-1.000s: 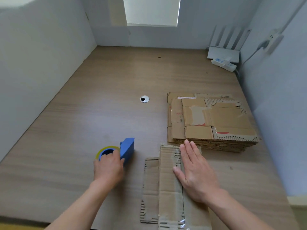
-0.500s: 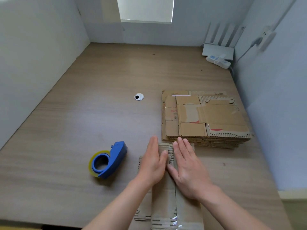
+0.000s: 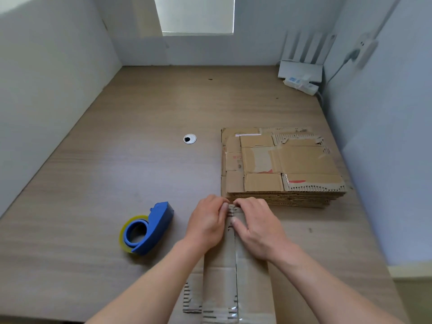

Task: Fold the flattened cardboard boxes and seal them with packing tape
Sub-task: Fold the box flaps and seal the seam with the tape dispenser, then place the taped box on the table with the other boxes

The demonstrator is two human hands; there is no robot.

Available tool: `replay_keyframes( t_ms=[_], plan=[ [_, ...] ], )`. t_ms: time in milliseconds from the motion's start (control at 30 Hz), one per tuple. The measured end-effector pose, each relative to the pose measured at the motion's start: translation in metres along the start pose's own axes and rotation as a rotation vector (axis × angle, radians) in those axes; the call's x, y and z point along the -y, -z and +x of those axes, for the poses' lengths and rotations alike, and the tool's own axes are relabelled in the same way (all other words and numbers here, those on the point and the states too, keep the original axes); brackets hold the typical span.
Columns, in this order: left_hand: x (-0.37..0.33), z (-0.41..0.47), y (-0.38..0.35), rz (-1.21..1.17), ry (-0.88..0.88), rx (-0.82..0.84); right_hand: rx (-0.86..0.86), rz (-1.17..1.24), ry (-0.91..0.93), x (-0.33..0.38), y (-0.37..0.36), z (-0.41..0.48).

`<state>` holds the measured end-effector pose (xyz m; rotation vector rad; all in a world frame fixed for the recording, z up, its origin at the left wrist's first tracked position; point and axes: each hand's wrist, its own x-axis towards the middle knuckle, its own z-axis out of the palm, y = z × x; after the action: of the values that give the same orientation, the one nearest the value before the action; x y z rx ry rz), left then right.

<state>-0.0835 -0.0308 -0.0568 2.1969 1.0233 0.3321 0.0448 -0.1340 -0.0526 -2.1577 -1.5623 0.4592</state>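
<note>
Head view: flattened box (image 3: 219, 277) lay near-centre on the bench (image 3: 117, 160), left hand (image 3: 207, 222) and right hand (image 3: 256, 226) both gripping its far end; frayed flaps could tear if pulled open unevenly; tape dispenser (image 3: 147, 229) sat left, unheld

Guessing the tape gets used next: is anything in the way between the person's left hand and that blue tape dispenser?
Nothing visible does. Only bare table lies between the left hand and the tape dispenser, which sits to its left. That hand and the right hand both grip the flattened box at its far end.
</note>
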Motion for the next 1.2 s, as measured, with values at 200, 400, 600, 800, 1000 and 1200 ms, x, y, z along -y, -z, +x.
replay_keyframes(
  t_ms=[200, 400, 600, 800, 1000, 1200],
  plan=[
    [-0.004, 0.003, -0.007, -0.104, 0.186, -0.073, -0.119, 0.216, -0.15, -0.007, -0.008, 0.008],
    [-0.004, 0.005, -0.008, -0.313, 0.295, -0.091, -0.246, 0.533, -0.43, -0.015, -0.012, 0.002],
    [-0.003, 0.007, -0.006, -0.361, 0.326, -0.038, -0.213, 0.72, -0.541, -0.013, -0.012, 0.008],
    [-0.015, -0.025, 0.007, -0.307, 0.297, 0.051, -0.246, 0.532, -0.539, -0.014, -0.012, 0.007],
    [0.007, -0.096, 0.001, -0.178, 0.124, 0.274, -0.328, 0.442, -0.629, -0.008, -0.017, -0.009],
    [0.015, -0.08, 0.01, -0.144, -0.056, 0.531, -0.334, 0.268, -0.677, -0.021, -0.009, -0.066]
  ],
)
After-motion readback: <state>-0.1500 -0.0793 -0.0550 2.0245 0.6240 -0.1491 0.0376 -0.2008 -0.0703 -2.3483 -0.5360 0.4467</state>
